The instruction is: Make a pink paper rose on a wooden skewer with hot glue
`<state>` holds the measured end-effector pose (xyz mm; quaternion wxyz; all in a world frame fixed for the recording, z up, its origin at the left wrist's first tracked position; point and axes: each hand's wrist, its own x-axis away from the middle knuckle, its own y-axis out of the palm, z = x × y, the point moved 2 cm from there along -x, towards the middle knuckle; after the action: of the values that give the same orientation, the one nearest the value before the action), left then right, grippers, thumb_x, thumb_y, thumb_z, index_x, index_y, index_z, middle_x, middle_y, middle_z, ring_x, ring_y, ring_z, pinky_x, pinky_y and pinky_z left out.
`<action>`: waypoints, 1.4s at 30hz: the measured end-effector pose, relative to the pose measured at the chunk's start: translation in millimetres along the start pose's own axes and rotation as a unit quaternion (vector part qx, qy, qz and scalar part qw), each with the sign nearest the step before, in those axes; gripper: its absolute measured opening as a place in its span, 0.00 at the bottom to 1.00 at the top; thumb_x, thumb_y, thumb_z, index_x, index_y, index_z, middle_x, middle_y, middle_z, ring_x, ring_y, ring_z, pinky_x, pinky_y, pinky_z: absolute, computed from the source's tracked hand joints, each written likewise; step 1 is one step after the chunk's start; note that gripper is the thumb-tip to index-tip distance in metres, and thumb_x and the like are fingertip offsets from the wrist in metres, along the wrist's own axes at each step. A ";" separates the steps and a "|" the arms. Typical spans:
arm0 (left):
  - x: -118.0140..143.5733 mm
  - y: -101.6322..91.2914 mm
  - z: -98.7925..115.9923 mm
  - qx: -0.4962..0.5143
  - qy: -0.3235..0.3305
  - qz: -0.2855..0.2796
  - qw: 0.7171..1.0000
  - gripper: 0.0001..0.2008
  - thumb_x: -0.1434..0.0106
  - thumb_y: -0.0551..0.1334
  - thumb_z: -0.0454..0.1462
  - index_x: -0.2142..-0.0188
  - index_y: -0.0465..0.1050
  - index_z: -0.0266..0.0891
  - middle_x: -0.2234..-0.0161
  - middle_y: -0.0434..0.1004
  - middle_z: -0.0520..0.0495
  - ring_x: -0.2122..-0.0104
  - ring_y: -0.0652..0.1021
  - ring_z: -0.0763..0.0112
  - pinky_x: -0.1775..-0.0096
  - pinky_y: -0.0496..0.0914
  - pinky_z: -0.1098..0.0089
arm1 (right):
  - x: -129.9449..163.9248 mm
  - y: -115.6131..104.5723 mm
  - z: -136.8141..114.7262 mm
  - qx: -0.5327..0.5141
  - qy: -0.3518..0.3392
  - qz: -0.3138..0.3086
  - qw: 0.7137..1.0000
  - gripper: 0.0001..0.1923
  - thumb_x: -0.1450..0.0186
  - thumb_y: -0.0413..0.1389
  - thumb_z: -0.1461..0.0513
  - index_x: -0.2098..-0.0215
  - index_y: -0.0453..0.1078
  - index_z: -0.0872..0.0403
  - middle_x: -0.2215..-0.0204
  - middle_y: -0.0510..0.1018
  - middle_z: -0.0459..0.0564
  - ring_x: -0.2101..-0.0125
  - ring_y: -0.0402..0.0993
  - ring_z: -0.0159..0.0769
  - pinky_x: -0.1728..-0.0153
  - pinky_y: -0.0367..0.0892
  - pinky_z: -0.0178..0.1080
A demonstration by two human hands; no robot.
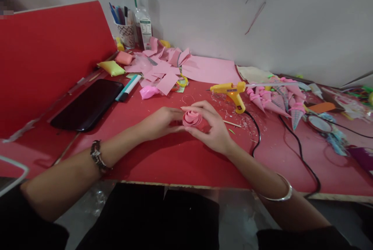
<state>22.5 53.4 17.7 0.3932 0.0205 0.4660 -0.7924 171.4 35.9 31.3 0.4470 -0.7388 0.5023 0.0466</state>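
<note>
Two hands, left hand (161,122) and right hand (210,125), grasp one pink rolled flower (191,118) beside one glue gun (232,92)

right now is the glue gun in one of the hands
No, the yellow glue gun stands on the red table while both hands hold the pink rolled flower.

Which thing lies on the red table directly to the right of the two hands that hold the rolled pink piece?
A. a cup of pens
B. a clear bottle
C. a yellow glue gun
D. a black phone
C: the yellow glue gun lies on the red table to the right of the left hand and right hand, which hold the rolled pink piece.
</note>
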 end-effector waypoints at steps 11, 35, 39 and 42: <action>-1.2 3.6 -2.0 0.111 -0.082 -0.087 0.987 0.10 0.42 0.56 0.36 0.76 0.70 0.34 0.81 0.73 0.53 0.82 0.70 0.82 0.76 0.63 0.80 | -0.6 8.1 17.4 -0.175 0.165 -0.003 0.971 0.10 0.44 0.52 0.57 0.70 0.67 0.57 0.69 0.72 0.49 0.67 0.70 0.31 0.63 0.66 0.37; -1.5 4.2 -2.6 0.061 -0.092 -0.063 0.992 0.10 0.41 0.53 0.37 0.73 0.70 0.34 0.77 0.74 0.51 0.79 0.71 0.79 0.74 0.63 0.78 | 0.6 9.8 17.8 -0.165 0.193 0.011 0.967 0.07 0.45 0.53 0.59 0.72 0.66 0.56 0.72 0.74 0.48 0.71 0.70 0.31 0.66 0.66 0.37; -0.7 0.2 -4.7 0.030 -0.135 0.042 0.989 0.15 0.47 0.59 0.42 0.63 0.67 0.35 0.69 0.73 0.48 0.74 0.71 0.76 0.72 0.65 0.74 | 1.3 7.0 18.1 -0.093 0.172 0.036 0.980 0.08 0.44 0.52 0.59 0.70 0.65 0.56 0.74 0.74 0.47 0.73 0.69 0.31 0.71 0.66 0.35; 0.4 -2.7 -2.3 0.052 -0.094 0.087 0.990 0.20 0.49 0.62 0.42 0.58 0.64 0.36 0.62 0.71 0.45 0.66 0.72 0.71 0.66 0.67 0.71 | 1.3 6.6 17.6 -0.018 0.139 -0.028 0.990 0.07 0.44 0.52 0.62 0.67 0.65 0.56 0.74 0.74 0.47 0.74 0.68 0.31 0.72 0.64 0.35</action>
<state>19.7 55.6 18.2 0.5010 0.0064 0.3810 -0.7771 173.5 46.8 16.1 0.3612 -0.7597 0.5373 -0.0601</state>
